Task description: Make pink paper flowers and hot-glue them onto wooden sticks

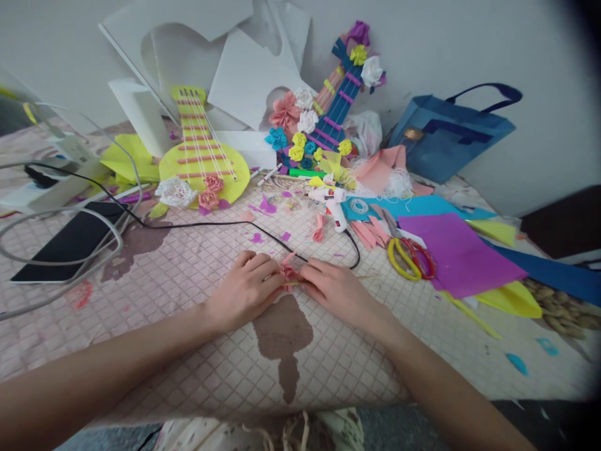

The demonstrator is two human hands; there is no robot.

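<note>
Near the front middle of the table, my left hand [251,282] and my right hand [335,291] meet with bent fingers round a small pink paper piece [288,269], bunched like a flower. A thin yellowish stick [292,284] runs between the fingertips, and a thin end shows past my right hand. The fingers partly hide both. Just beyond lies a loose pink fringed paper piece [318,229]. A white glue gun [334,210] rests behind it, its black cord passing close to my fingers.
A yellow paper guitar [204,160] and a blue one [337,116] with paper flowers lean at the back. Scissors [410,258] and purple paper [460,250] lie right. A tablet-like black slab [70,241], cables and a power strip [51,188] are left. A blue bag [451,134] stands back right.
</note>
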